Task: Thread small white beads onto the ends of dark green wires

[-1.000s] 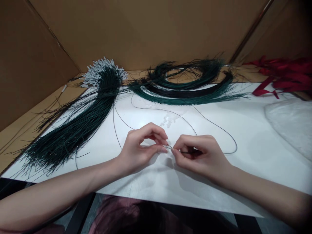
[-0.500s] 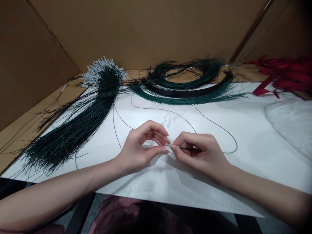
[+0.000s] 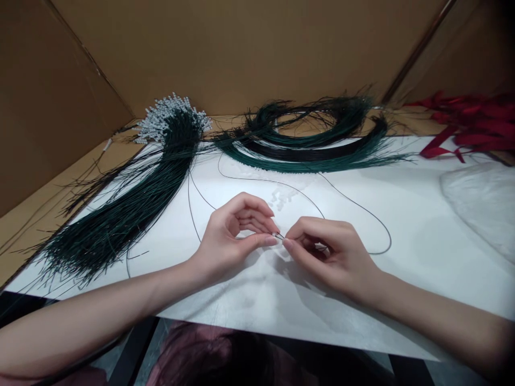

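Note:
My left hand point(image 3: 231, 230) is closed in a pinch, thumb against fingertips, on a small white bead point(image 3: 276, 235). Facing it, my right hand point(image 3: 328, 244) pinches a thin dark cord point(image 3: 389, 236), whose short end reaches toward the bead. Whether the cord runs through the bead is too small to tell. The rest of that cord loops out over the white table to the right of and behind my right hand. Just beyond my fingertips lie small white pieces point(image 3: 279, 197), scattered on the tabletop.
To the left lies a thick bundle of dark green cords point(image 3: 132, 206), with white beads point(image 3: 173, 110) clustered at its far end. More green cords point(image 3: 306, 161) curve along the back. Red ribbon point(image 3: 478, 126) and a clear plastic bag point(image 3: 483, 198) lie right. Cardboard walls point(image 3: 249, 53) enclose the white table point(image 3: 410, 300).
My fingertips have parted slightly, and more of the dark cord end shows between them. My left thumb and fingers have closed a little nearer together. The view has shifted slightly.

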`<state>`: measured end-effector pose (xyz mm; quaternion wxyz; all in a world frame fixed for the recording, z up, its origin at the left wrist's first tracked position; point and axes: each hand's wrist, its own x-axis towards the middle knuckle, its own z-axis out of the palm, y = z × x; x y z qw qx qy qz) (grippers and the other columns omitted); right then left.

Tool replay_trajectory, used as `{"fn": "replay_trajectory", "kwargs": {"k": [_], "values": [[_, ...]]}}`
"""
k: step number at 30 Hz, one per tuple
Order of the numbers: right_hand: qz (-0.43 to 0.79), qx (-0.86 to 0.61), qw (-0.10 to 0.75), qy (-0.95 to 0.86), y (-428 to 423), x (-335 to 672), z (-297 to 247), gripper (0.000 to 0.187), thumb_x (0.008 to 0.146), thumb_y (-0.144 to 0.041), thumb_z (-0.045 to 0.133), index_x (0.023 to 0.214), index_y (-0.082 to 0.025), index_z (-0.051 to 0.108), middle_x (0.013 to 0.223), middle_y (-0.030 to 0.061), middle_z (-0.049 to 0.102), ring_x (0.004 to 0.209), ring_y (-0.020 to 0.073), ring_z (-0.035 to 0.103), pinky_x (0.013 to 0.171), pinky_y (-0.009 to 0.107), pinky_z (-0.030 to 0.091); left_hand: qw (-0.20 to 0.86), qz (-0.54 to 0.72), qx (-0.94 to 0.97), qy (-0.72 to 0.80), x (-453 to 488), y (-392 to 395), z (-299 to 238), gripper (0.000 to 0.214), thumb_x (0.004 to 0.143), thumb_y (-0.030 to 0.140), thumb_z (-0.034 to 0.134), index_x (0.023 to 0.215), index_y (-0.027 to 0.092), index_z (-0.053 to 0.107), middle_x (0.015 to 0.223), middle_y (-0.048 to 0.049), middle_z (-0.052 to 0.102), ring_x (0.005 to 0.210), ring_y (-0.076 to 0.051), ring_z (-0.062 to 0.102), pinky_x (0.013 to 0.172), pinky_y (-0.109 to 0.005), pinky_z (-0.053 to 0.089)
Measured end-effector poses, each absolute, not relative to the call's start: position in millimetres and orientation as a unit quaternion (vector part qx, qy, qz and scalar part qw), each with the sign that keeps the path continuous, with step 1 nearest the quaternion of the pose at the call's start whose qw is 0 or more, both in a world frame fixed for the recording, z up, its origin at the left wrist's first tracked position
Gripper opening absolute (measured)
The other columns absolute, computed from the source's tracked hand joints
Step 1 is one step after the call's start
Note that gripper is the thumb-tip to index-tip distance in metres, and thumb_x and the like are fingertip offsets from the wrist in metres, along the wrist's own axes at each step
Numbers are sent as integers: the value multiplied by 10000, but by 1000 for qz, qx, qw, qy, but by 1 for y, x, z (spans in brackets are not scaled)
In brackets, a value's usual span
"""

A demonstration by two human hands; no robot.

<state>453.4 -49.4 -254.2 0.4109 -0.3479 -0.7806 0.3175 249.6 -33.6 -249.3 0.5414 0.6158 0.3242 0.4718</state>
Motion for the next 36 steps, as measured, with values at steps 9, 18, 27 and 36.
{"fn": "replay_trajectory", "kwargs": {"k": [9,18,27,36], "values": [[283,-336,412,-798,-51,454,-255,152,885,-77,597,768,-165,640,628,-22,505,542,67,402,482,218,310,539,486,614,309,250,-32,-250,350,697,52,846,932,159,609,798,-4,750,757,-99,723,716,-162,588],[288,-342,395,-802,-52,454,-252,161,879,-90,580,752,-182,619,626,-16,494,530,81,390,473,241,297,522,487,627,312,251,-32,-247,345,697,129,867,921,160,606,786,-18,751,733,-129,731,684,-201,598],[286,-340,394,-804,-52,455,-251,156,872,-79,594,755,-177,624,633,-18,486,536,74,392,475,235,297,536,488,622,295,250,-32,-247,348,705,53,843,940,160,609,803,-4,758,749,-98,727,698,-158,589],[294,-347,385,-803,-52,455,-251,156,876,-91,589,758,-190,616,632,-12,496,533,87,394,474,252,294,525,484,636,292,250,-32,-249,345,710,70,846,949,160,615,812,-13,756,758,-111,734,710,-175,603]]}}
